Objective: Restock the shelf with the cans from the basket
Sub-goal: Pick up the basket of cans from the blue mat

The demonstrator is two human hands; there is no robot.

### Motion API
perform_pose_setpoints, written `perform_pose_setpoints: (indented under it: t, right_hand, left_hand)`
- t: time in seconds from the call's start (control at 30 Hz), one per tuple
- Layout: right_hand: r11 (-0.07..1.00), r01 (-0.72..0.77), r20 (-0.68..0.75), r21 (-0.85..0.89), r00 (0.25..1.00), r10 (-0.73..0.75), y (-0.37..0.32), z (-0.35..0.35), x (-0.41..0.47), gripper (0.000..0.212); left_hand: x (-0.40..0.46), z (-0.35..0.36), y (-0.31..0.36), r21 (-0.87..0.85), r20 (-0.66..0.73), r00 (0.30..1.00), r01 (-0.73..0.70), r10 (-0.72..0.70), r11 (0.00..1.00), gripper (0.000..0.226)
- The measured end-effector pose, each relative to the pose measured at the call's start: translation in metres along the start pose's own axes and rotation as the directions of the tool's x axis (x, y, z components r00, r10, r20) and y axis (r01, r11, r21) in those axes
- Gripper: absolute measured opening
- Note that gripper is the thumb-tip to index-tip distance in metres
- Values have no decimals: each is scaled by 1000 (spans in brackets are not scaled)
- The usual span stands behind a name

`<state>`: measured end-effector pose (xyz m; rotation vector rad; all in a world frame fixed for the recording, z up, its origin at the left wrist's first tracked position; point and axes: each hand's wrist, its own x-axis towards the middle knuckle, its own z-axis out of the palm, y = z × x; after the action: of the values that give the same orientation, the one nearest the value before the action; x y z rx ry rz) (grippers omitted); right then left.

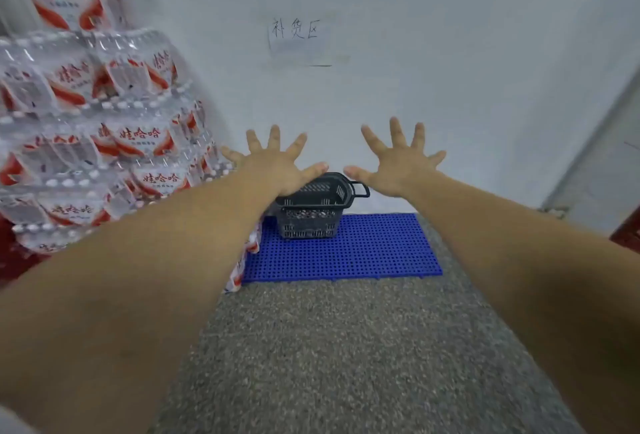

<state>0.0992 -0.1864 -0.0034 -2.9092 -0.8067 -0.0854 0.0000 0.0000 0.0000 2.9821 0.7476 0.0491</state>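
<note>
Stacked shrink-wrapped water bottle packs [86,121] fill the left of the frame and could be knocked if the basket is swung out carelessly. A dark basket [313,211] is set on a blue mat [346,253] at centre, long axis angled away toward the upper right, handle rightward. Left hand [277,166] and right hand [398,166] are spread wide, empty. Cans cannot be made out.

Floor [346,357]: grey speckled carpet. Blue perforated plastic mat [363,253] at 12 o'clock, flush to the wall. Dark slotted basket [311,215] sits on the mat's far-left part. Shrink-wrapped water-bottle packs [86,142] stacked at 10 o'clock, beside the mat.
</note>
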Motion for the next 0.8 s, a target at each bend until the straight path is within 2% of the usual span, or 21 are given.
perform_pose_setpoints:
  t: [0.03,0.33,0.8]
  right_hand:
    - [1000,4,27,-26,1000,-3,1,9,15,92]
    - [998,35,120,-47,992,-30,29,76,192,94]
    - [1000,-10,256,-2,967,10,33,179,441,87]
  left_hand:
    - [13,5,3,29,47,999,6,-7,1000,94]
    - [182,61,15,29,138,989,53,-56,998,98]
    - [456,148,-3,-16,302,953,37,-31,999,99]
